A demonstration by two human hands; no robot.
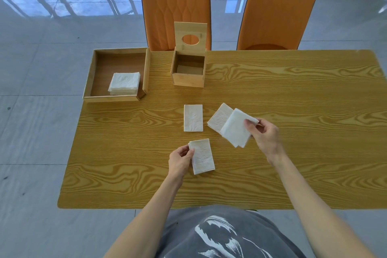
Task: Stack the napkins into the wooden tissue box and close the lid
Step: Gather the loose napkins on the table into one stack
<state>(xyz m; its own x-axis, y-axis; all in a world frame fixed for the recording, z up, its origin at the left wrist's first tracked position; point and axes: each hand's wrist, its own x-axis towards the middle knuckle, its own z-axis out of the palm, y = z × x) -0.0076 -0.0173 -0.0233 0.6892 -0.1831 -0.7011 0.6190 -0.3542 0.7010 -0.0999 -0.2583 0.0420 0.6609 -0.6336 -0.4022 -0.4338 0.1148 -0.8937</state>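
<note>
The wooden tissue box [187,78] stands at the table's far middle, its inside bare. Its lid [190,29], with an oval hole, is tipped up at the back. My left hand [180,161] grips a small pile of folded white napkins [202,156] by its left edge, near the table's middle. My right hand [265,134] pinches one folded napkin [236,130] by its right corner and holds it above another folded napkin [218,118] lying on the table. A single folded napkin [193,118] lies flat between the box and my hands.
A shallow wooden tray [117,98] at the table's far left corner holds a stack of unfolded napkins [124,83]. Two orange chairs [176,4] [278,8] stand behind the table's far edge. The wood-grain table [293,153] ends just before my torso.
</note>
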